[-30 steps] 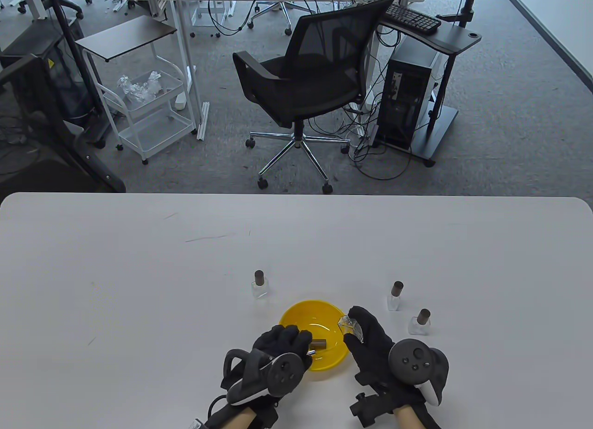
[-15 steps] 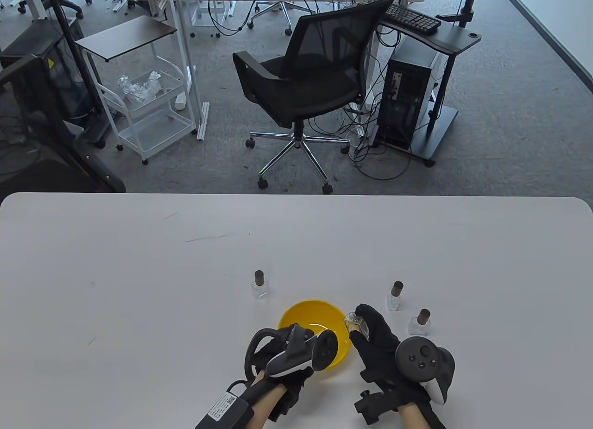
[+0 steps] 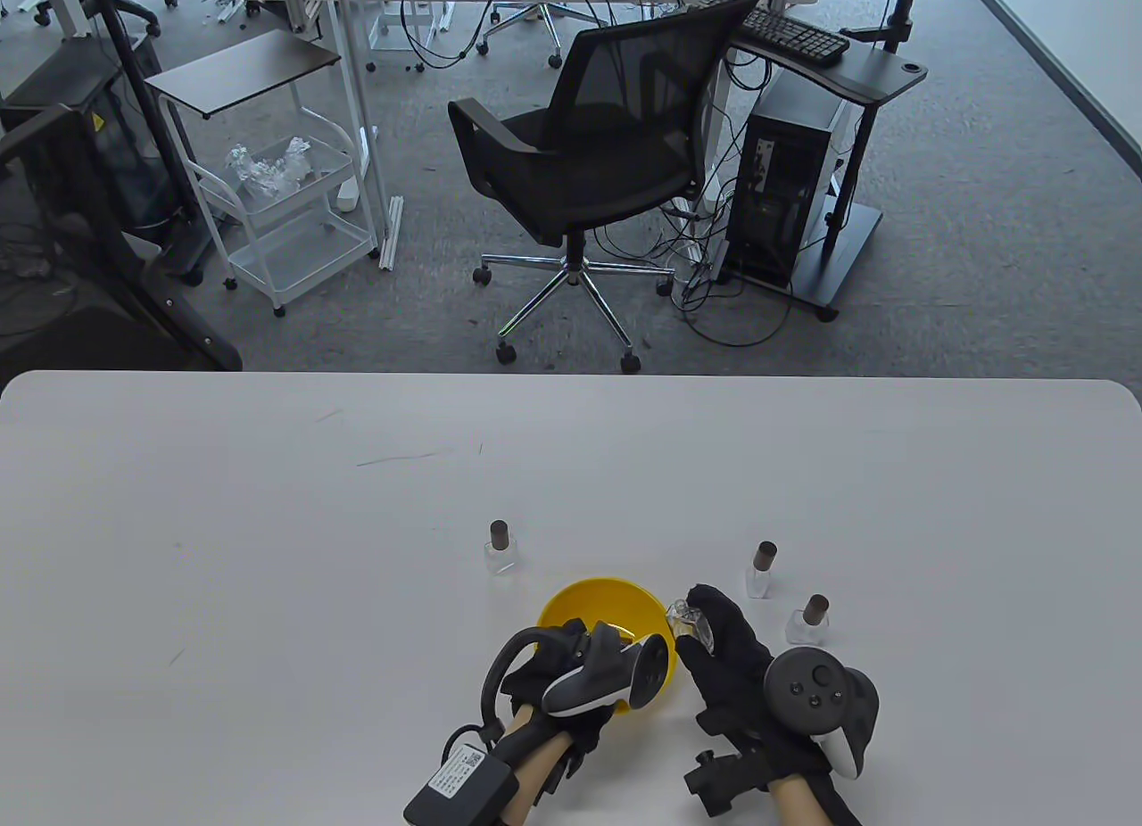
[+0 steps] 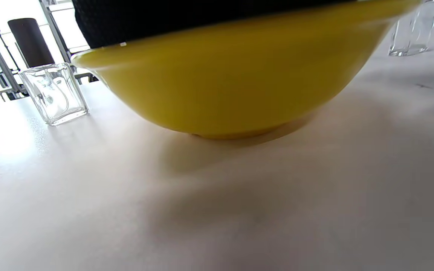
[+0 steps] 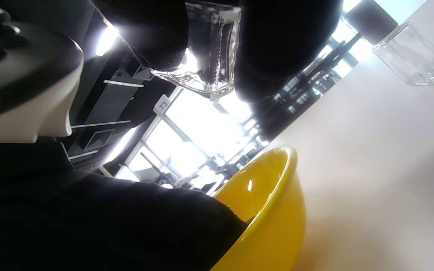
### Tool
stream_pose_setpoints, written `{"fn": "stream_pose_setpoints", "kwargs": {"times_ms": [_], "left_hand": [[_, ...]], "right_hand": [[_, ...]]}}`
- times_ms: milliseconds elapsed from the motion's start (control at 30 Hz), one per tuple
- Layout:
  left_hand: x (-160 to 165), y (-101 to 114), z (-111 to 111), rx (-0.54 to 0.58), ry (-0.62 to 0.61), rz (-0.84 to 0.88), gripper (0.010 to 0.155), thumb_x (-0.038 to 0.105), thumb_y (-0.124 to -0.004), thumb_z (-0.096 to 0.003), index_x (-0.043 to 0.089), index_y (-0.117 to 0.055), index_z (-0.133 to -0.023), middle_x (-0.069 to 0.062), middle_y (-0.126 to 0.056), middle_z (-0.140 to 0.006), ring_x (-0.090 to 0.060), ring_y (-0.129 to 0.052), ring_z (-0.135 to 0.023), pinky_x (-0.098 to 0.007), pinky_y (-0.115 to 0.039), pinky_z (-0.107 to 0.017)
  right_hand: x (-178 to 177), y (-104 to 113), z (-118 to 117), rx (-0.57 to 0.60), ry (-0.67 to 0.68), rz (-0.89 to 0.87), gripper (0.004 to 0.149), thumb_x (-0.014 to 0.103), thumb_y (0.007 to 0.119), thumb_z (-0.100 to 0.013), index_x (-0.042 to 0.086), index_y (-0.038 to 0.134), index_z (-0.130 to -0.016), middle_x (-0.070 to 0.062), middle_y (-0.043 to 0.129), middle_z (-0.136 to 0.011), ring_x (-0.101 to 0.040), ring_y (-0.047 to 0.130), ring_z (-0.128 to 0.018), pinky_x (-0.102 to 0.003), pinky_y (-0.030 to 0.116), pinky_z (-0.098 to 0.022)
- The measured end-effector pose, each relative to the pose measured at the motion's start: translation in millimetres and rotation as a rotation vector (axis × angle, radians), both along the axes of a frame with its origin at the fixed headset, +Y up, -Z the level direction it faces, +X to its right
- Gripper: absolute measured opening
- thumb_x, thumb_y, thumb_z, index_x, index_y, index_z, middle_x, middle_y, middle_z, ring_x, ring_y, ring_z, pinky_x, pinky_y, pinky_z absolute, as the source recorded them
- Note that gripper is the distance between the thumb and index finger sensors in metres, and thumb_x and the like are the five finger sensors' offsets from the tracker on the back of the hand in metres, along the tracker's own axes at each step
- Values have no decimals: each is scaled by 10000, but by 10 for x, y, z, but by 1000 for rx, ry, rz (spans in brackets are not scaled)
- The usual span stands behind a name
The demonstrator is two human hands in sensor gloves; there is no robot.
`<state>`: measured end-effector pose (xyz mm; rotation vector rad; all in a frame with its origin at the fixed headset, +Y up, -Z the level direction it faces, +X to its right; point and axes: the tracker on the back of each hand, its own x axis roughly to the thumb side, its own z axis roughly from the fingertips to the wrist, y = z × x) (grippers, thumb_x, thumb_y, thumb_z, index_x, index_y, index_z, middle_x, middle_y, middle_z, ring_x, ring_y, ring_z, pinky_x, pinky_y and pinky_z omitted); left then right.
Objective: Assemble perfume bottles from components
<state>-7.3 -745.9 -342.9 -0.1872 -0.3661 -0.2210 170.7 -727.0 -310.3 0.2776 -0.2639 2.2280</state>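
Note:
A yellow bowl (image 3: 580,597) sits near the table's front edge. My left hand (image 3: 566,652) reaches down into it, and its tracker hides the fingers and what lies in the bowl. My right hand (image 3: 705,628) holds a clear, uncapped glass bottle (image 3: 685,619) just above the bowl's right rim. In the right wrist view the bottle (image 5: 209,56) is pinched between gloved fingers (image 5: 277,49), above the bowl (image 5: 277,210). The left wrist view shows only the bowl's outer wall (image 4: 232,86) from low down.
Three clear bottles with dark caps stand on the white table: one behind the bowl to the left (image 3: 501,549), two to the right (image 3: 761,569) (image 3: 810,619). An office chair (image 3: 589,166) stands beyond the far edge.
My left hand has turned at the wrist and dipped its fingers into the bowl, hiding the dark cap seen there earlier. My right hand has shifted slightly right with the glass bottle.

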Motion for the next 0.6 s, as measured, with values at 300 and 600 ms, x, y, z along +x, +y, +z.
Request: {"fn": "stream_pose_setpoints", "kwargs": {"times_ms": [300, 600], "left_hand": [[0, -24, -64, -46, 15, 27, 496, 368, -893, -474, 331, -809, -962, 14, -918, -880, -262, -851, -826, -430, -739, -644], [-67, -19, -80, -91, -11, 120, 485, 358, -875, -496, 264, -812, -967, -47, -919, -861, -301, -854, -794, -457, -740, -628]], "right_hand": [[18, 0, -1, 0, -8, -5, 566, 238, 751, -590, 117, 478, -1071, -163, 755, -993, -414, 856, -738, -404, 798, -459], [32, 17, 4, 7, -4, -11, 566, 237, 750, -590, 117, 478, -1072, -164, 756, -992, -414, 857, -736, -405, 798, -459]]}}
